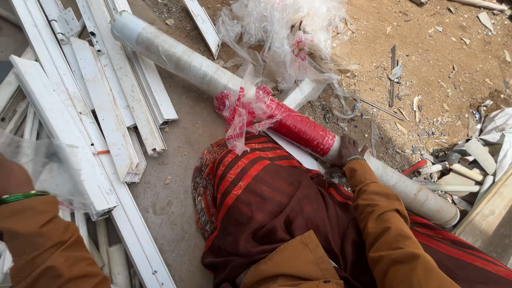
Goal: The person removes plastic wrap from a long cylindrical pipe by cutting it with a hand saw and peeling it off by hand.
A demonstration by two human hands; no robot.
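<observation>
- The right hand (pixel 349 151) rests on top of a long white pipe (pixel 176 53), its fingers curled down over the pipe at the lower end of a red plastic wrap (pixel 298 127); a bangle sits at the wrist.
- The pipe lies slantwise across the person's lap, running from 11 o'clock to 4 o'clock, over a dark maroon cloth with red stripes (pixel 250 181).
- Loose clear plastic film (pixel 277 32) bunches at 12 o'clock, trailing from the red wrap.
- The left hand (pixel 10 176) is at 9 o'clock, mostly out of view behind a piece of clear film (pixel 48 165); a green bangle (pixel 21 197) shows at the wrist, and whether its fingers grip the film cannot be told.
- White window-frame profiles (pixel 101 101) lie stacked on the concrete floor (pixel 176 160) at 10 o'clock.
- Short white pipe offcuts (pixel 469 170) lie at 3 o'clock on the dirt.
</observation>
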